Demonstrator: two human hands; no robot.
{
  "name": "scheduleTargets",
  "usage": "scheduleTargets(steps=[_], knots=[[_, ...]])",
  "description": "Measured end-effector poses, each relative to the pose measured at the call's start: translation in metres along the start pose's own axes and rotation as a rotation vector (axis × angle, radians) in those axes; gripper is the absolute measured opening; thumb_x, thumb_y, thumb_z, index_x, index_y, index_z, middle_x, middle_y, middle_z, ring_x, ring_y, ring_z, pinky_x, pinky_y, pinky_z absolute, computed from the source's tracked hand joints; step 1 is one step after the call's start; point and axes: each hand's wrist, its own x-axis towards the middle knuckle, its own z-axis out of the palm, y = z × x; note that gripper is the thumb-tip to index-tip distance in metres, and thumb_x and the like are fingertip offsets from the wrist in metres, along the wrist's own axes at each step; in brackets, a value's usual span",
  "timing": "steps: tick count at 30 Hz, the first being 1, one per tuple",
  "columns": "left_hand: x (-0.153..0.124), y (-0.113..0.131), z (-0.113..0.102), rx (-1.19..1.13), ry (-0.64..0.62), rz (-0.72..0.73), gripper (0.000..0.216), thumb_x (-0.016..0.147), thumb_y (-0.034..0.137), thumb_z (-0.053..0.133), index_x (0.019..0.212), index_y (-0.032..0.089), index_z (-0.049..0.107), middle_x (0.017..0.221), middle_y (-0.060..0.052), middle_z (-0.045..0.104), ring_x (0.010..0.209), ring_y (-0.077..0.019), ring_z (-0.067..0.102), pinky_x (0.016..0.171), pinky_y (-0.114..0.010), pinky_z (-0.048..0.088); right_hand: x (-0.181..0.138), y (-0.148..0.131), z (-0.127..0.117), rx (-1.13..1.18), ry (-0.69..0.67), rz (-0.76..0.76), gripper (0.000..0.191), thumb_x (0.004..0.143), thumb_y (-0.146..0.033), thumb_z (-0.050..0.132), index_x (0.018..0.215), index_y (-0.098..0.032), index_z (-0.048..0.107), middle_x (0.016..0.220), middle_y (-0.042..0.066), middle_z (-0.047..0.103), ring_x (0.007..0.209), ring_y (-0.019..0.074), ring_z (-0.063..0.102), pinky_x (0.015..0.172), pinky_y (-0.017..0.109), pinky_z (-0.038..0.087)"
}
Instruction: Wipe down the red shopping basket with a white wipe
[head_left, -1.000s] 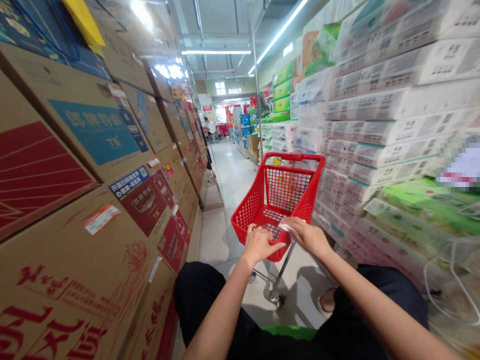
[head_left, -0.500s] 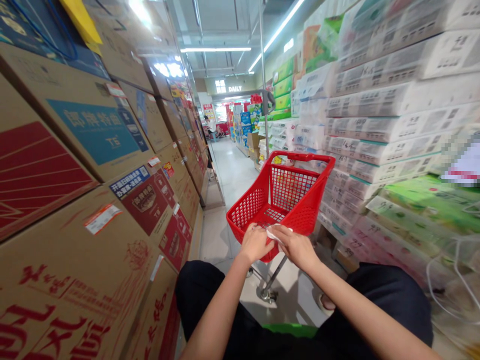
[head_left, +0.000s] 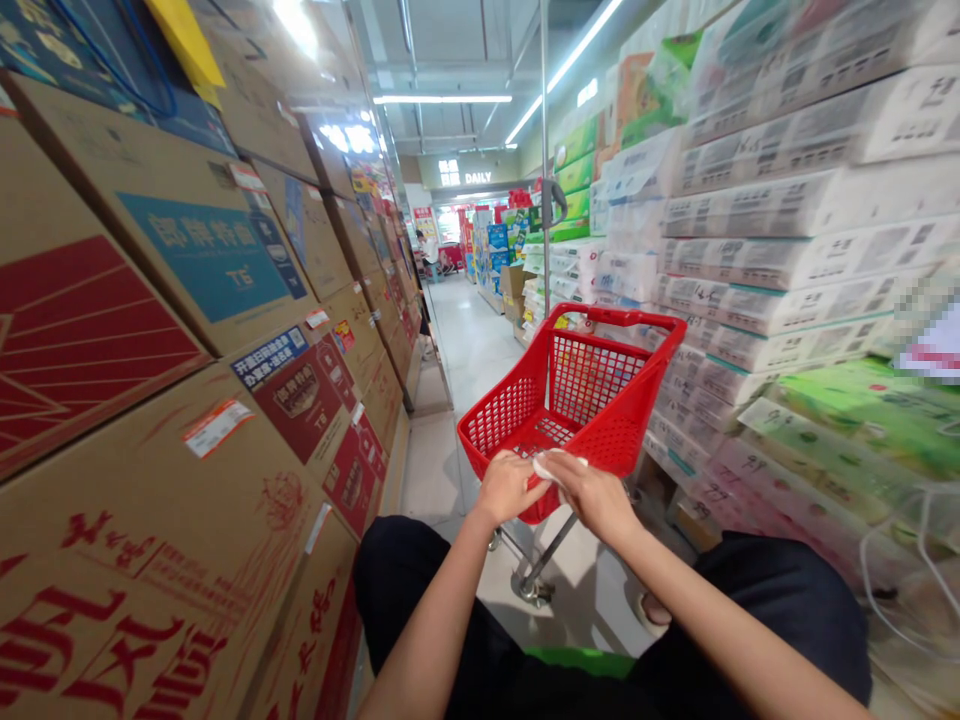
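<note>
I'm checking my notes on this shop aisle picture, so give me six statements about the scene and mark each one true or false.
1. The left hand curls over the red shopping cart. True.
2. Neither hand holds a cloth or tissue. False: the right hand has a white cloth or tissue.
3. A cardboard carton with a blue panel is on the person's left. True.
4. The hands are far apart. False: they are close together.
5. A background sign reads DAILY. True.
6. The shopping cart has no wheels. False: a caster shows beneath.
</note>
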Motion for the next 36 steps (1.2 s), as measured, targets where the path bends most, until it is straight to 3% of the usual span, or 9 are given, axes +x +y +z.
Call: scheduleTargets(steps=[2, 5, 11, 14, 19, 24, 28, 32, 36], knots=[[-0.001, 0.0, 0.001, -0.01, -0.005, -0.001, 0.021, 0.089, 0.037, 0.058, 0.08, 0.021, 0.066, 0.083, -0.004, 0.072, 0.078, -0.0194, 0.063, 0.083, -0.035, 0.041, -0.003, -0.01, 0.004, 0.032, -0.015, -0.063, 0.055, 0.096, -0.019, 0.044, 0.147, -0.039, 0.04, 0.149, -0.004, 0.048, 0.116, 0.0163, 0.062, 0.087, 0.028, 0.056], [-0.001, 0.0, -0.001, -0.009, -0.023, 0.003, 0.022, 0.091, 0.037, 0.055, 0.082, 0.021, 0.066, 0.083, -0.004, 0.071, 0.079, -0.019, 0.063, 0.082, -0.034, 0.041, -0.003, 0.0, 0.003, 0.049, -0.006, -0.076, 0.056, 0.096, -0.018, 0.042, 0.147, -0.04, 0.04, 0.148, -0.005, 0.049, 0.117, 0.0153, 0.061, 0.086, 0.027, 0.056], [0.001, 0.003, -0.004, 0.014, -0.034, 0.015, 0.033, 0.093, 0.039, 0.05, 0.068, 0.021, 0.06, 0.071, -0.001, 0.067, 0.071, -0.0163, 0.061, 0.078, -0.032, 0.041, 0.006, 0.045, -0.012, -0.031, 0.069, 0.112, 0.054, 0.095, -0.022, 0.044, 0.144, -0.044, 0.043, 0.144, -0.006, 0.053, 0.108, 0.0161, 0.066, 0.075, 0.026, 0.059], [0.002, 0.001, -0.005, 0.012, -0.033, 0.028, 0.03, 0.092, 0.038, 0.052, 0.067, 0.021, 0.058, 0.071, 0.0, 0.066, 0.069, -0.0155, 0.061, 0.077, -0.03, 0.041, 0.004, 0.037, -0.01, -0.026, 0.067, 0.126, 0.055, 0.094, -0.021, 0.046, 0.144, -0.043, 0.043, 0.145, -0.005, 0.052, 0.108, 0.0162, 0.066, 0.076, 0.026, 0.059], [-0.004, -0.014, -0.014, 0.026, -0.081, 0.006, 0.026, 0.087, 0.037, 0.057, 0.066, 0.022, 0.057, 0.068, 0.001, 0.065, 0.069, -0.0155, 0.06, 0.069, -0.027, 0.039, 0.0, 0.013, -0.005, 0.043, 0.024, -0.006, 0.061, 0.094, -0.017, 0.043, 0.148, -0.043, 0.036, 0.149, -0.005, 0.048, 0.117, 0.0159, 0.061, 0.084, 0.027, 0.057], [-0.013, -0.028, -0.026, 0.04, -0.117, -0.035, 0.023, 0.085, 0.037, 0.058, 0.067, 0.022, 0.061, 0.07, 0.002, 0.067, 0.07, -0.0156, 0.061, 0.073, -0.027, 0.039, 0.012, 0.03, -0.013, 0.006, 0.046, 0.055, 0.054, 0.095, -0.021, 0.042, 0.145, -0.043, 0.042, 0.146, -0.006, 0.051, 0.111, 0.0156, 0.064, 0.075, 0.025, 0.059], [-0.013, -0.028, -0.027, 0.038, -0.101, -0.11, 0.026, 0.086, 0.047, 0.057, 0.077, 0.025, 0.067, 0.076, 0.002, 0.071, 0.075, -0.017, 0.064, 0.08, -0.029, 0.039, 0.013, 0.041, -0.013, -0.007, 0.088, 0.124, 0.054, 0.096, -0.022, 0.042, 0.145, -0.043, 0.042, 0.145, -0.004, 0.052, 0.108, 0.0166, 0.066, 0.071, 0.026, 0.059], [-0.009, -0.022, -0.025, 0.036, -0.133, -0.181, 0.041, 0.092, 0.062, 0.045, 0.088, 0.03, 0.07, 0.08, 0.002, 0.072, 0.083, -0.0188, 0.066, 0.079, -0.028, 0.041, 0.005, 0.02, -0.006, 0.038, 0.045, 0.124, 0.061, 0.094, -0.019, 0.043, 0.15, -0.042, 0.034, 0.15, -0.003, 0.046, 0.11, 0.0165, 0.064, 0.077, 0.027, 0.059], [-0.009, -0.018, -0.023, 0.023, -0.114, -0.156, 0.042, 0.094, 0.061, 0.043, 0.098, 0.029, 0.07, 0.092, 0.001, 0.074, 0.091, -0.019, 0.066, 0.087, -0.029, 0.041, 0.002, -0.009, 0.0, 0.046, -0.004, 0.098, 0.058, 0.096, -0.022, 0.04, 0.15, -0.043, 0.033, 0.152, -0.003, 0.044, 0.105, 0.016, 0.066, 0.074, 0.026, 0.059]])
